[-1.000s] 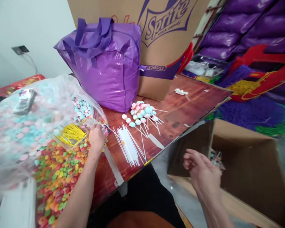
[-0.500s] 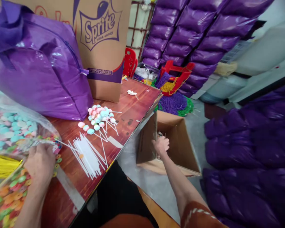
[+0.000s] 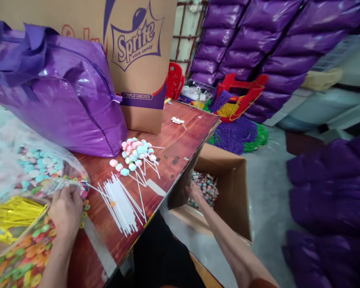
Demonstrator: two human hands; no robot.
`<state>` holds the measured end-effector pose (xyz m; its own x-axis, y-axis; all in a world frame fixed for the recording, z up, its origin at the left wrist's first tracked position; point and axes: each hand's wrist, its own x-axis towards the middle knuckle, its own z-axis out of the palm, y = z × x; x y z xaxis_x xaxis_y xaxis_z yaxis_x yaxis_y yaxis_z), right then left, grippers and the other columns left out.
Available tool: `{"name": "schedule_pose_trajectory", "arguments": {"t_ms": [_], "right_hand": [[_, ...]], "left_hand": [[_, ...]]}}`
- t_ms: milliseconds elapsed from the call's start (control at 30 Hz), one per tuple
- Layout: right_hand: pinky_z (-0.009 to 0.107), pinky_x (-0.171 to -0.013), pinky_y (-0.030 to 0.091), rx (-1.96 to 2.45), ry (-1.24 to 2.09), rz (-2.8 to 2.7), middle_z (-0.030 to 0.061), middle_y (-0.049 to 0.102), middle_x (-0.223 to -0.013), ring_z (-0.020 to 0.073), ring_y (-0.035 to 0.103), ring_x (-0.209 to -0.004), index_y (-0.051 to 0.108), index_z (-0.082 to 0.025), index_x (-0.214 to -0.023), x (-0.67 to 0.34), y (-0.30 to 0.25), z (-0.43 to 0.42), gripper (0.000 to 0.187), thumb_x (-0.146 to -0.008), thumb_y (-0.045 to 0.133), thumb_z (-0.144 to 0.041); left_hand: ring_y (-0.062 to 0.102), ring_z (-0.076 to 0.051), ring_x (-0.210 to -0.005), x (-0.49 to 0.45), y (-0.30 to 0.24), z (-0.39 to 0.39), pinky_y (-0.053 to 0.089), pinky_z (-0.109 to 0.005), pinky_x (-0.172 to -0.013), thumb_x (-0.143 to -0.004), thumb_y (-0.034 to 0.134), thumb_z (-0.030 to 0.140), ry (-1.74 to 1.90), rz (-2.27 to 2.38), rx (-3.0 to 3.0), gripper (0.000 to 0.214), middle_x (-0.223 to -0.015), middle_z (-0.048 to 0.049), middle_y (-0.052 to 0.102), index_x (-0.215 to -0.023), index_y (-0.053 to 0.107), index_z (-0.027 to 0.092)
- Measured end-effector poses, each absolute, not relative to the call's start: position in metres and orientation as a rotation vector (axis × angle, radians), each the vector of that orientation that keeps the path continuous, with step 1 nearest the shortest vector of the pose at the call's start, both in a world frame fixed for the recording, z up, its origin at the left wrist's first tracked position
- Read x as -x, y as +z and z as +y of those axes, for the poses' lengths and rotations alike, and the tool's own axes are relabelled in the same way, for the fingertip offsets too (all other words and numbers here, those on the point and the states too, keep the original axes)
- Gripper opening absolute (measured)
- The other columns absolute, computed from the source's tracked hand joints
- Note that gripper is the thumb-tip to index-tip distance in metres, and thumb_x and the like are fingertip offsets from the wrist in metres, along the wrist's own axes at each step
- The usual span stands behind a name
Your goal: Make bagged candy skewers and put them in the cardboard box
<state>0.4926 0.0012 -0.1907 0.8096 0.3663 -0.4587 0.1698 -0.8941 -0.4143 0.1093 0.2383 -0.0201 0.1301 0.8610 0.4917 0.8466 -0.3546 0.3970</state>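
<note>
My left hand [image 3: 65, 210] rests on the wooden table [image 3: 180, 138], its fingers curled on the edge of a clear plastic bag [image 3: 24, 160] full of pastel and ring-shaped candies. My right hand [image 3: 194, 191] reaches down into an open cardboard box [image 3: 232, 192] on the floor, beside a heap of wrapped lollipops [image 3: 206, 187]; its fingers are turned away from the camera. On the table lie a bundle of white sticks [image 3: 120, 204] and a cluster of finished pink and blue lollipops [image 3: 136, 152].
A purple zipped bag [image 3: 60, 100] and a tall "Sprite stick candy" carton [image 3: 138, 60] stand at the table's back. Yellow twist ties [image 3: 12, 214] lie inside the plastic. Stacked purple bags [image 3: 258, 36], red stools [image 3: 243, 96] and bead piles fill the floor to the right.
My right hand has gone from hovering over the box to reaching down inside it by the lollipops. The view has swung right. My left hand stays on the plastic bag.
</note>
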Motion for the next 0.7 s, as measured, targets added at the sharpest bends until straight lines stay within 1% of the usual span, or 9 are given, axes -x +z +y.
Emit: {"name": "schedule_pose_trajectory", "arguments": {"t_ms": [167, 267, 333, 400, 433, 533, 600, 667, 700], "right_hand": [[0.037, -0.082, 0.056, 2.537, 0.672, -0.385, 0.0082, 0.068, -0.107, 0.0198, 0.067, -0.093, 0.065, -0.014, -0.109, -0.462, -0.18, 0.022, 0.027, -0.095, 0.063, -0.036], [0.039, -0.076, 0.052, 2.483, 0.543, -0.35, 0.0162, 0.07, -0.09, 0.0274, 0.068, -0.088, 0.069, -0.012, -0.091, -0.449, -0.163, 0.016, 0.028, -0.09, 0.065, -0.039], [0.044, -0.081, 0.051, 2.449, 0.428, -0.334, 0.0226, 0.07, -0.098, 0.0332, 0.067, -0.095, 0.069, -0.01, -0.097, -0.438, -0.147, 0.009, 0.031, -0.091, 0.059, -0.039], [0.047, -0.091, 0.048, 2.396, 0.283, -0.321, 0.0241, 0.067, -0.113, 0.034, 0.063, -0.107, 0.064, -0.008, -0.112, -0.419, -0.126, -0.001, 0.036, -0.094, 0.049, -0.036], [0.047, -0.094, 0.047, 2.342, 0.183, -0.324, 0.0217, 0.066, -0.116, 0.0321, 0.062, -0.109, 0.063, -0.01, -0.116, -0.407, -0.113, -0.005, 0.038, -0.095, 0.045, -0.036], [0.046, -0.099, 0.045, 1.915, -0.094, -0.466, 0.013, 0.067, -0.109, 0.0276, 0.062, -0.101, 0.066, -0.02, -0.11, -0.356, -0.064, -0.015, 0.032, -0.091, 0.055, -0.043], [0.044, -0.096, 0.048, 1.746, 0.006, -0.659, 0.009, 0.068, -0.101, 0.0249, 0.063, -0.095, 0.069, -0.024, -0.101, -0.315, -0.028, -0.011, 0.02, -0.09, 0.059, -0.038], [0.039, -0.083, 0.053, 1.569, 0.375, -0.799, 0.0074, 0.07, -0.094, 0.0228, 0.064, -0.087, 0.071, -0.024, -0.094, -0.273, 0.001, 0.005, 0.018, -0.09, 0.06, -0.038], [0.035, -0.075, 0.055, 1.483, 0.581, -0.777, 0.007, 0.07, -0.091, 0.0212, 0.065, -0.081, 0.07, -0.022, -0.099, -0.254, 0.011, 0.016, 0.022, -0.09, 0.06, -0.04]], "left_hand": [[0.052, -0.024, -0.072, -0.107, -0.023, 0.243, 0.042, -0.038, -0.07, -0.084, 0.055, 0.032, 1.084, 1.737, -2.31, 0.018, -0.07, -0.0021, 0.05, -0.069, 0.052, 0.023], [0.056, -0.025, -0.08, -0.106, -0.022, 0.242, 0.045, -0.04, -0.079, -0.086, 0.053, 0.031, 1.14, 1.661, -2.255, 0.018, -0.075, -0.0043, 0.056, -0.071, 0.054, 0.021], [0.057, -0.024, -0.08, -0.104, -0.022, 0.24, 0.047, -0.039, -0.079, -0.083, 0.055, 0.033, 1.157, 1.658, -2.208, 0.016, -0.077, -0.0047, 0.058, -0.072, 0.055, 0.021], [0.058, -0.021, -0.077, -0.103, -0.021, 0.238, 0.048, -0.036, -0.077, -0.081, 0.058, 0.034, 1.169, 1.666, -2.117, 0.016, -0.079, -0.0043, 0.058, -0.074, 0.057, 0.02], [0.058, -0.02, -0.075, -0.103, -0.019, 0.236, 0.049, -0.035, -0.075, -0.081, 0.059, 0.035, 1.186, 1.658, -2.043, 0.016, -0.08, -0.0036, 0.059, -0.076, 0.058, 0.02], [0.059, -0.016, -0.072, -0.107, -0.008, 0.221, 0.05, -0.03, -0.071, -0.082, 0.061, 0.037, 1.315, 1.539, -1.792, 0.018, -0.08, -0.0016, 0.06, -0.084, 0.059, 0.019], [0.06, -0.015, -0.072, -0.114, 0.002, 0.202, 0.05, -0.028, -0.069, -0.081, 0.065, 0.036, 1.42, 1.377, -1.637, 0.019, -0.08, -0.0006, 0.06, -0.086, 0.058, 0.019], [0.06, -0.014, -0.073, -0.121, 0.01, 0.178, 0.051, -0.027, -0.071, -0.08, 0.069, 0.034, 1.508, 1.236, -1.534, 0.02, -0.082, -0.0003, 0.059, -0.087, 0.057, 0.02], [0.061, -0.014, -0.076, -0.125, 0.013, 0.165, 0.051, -0.028, -0.074, -0.08, 0.07, 0.033, 1.551, 1.2, -1.507, 0.02, -0.085, -0.0008, 0.059, -0.088, 0.057, 0.02]]}}
